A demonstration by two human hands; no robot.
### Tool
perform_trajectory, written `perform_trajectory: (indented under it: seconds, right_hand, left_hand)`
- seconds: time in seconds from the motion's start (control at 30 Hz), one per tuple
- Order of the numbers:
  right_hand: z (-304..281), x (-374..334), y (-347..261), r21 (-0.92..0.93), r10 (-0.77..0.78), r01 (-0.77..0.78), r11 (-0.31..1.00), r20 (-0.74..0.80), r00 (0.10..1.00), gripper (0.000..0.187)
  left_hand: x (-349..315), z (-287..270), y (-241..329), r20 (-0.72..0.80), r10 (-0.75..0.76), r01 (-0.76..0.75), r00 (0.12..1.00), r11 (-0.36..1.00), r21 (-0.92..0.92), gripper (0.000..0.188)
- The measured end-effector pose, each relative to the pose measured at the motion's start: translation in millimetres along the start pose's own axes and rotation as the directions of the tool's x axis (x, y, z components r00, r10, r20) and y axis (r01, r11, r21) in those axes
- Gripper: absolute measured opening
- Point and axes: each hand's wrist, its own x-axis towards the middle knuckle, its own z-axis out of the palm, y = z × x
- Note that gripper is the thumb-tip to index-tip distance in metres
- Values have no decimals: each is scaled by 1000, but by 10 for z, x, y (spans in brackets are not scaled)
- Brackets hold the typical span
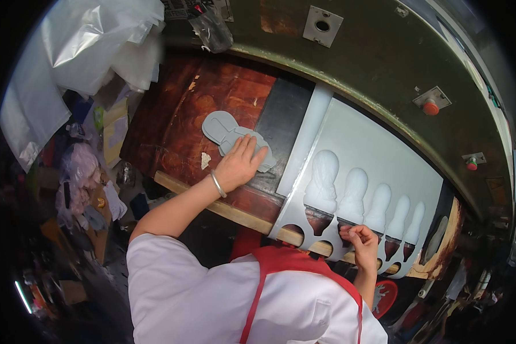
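My left hand (241,163) lies with its fingers stretched over a small pile of grey sole-shaped cut pieces (219,126) on the reddish-brown worktop. To the right, a pale grey sheet (384,152) covers the white board (311,135) and hangs over the near edge. A row of rounded cut-outs, from large to small, runs through the sheet; white shows inside their upper parts. At the sheet's near edge, my right hand (362,238) has its fingers curled and thumb drawn in beside a cut-out. Whatever it pinches is too small to make out.
A green machine beam (372,63) with a red button (430,107) spans the far side. Clear plastic sheets (86,46) hang at the upper left. A wooden strip (212,209) edges the worktop. Below right stands a red basin (387,298). A scrap (205,160) lies near the pieces.
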Motion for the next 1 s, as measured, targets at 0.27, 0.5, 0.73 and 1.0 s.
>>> perform_trajectory:
  seconds: [0.27, 0.5, 0.73, 1.0]
  right_hand:
    - [151, 39, -215, -84, -30, 33, 996, 30, 999, 5]
    - [963, 343, -868, -288, -631, 606, 742, 8, 776, 43]
    - [953, 261, -833, -374, -687, 592, 714, -210, 696, 41]
    - [567, 22, -544, -408, -719, 607, 682, -523, 458, 45]
  left_hand:
    - [294, -350, -259, -263, -700, 331, 664, 591, -735, 36]
    - [704, -1001, 381, 91, -680, 2, 728, -130, -992, 30]
    - [1090, -1032, 1424, -124, -499, -64, 857, 136, -989, 48]
    - [1358, -813, 1930, -324, -256, -219, 911, 367, -904, 52]
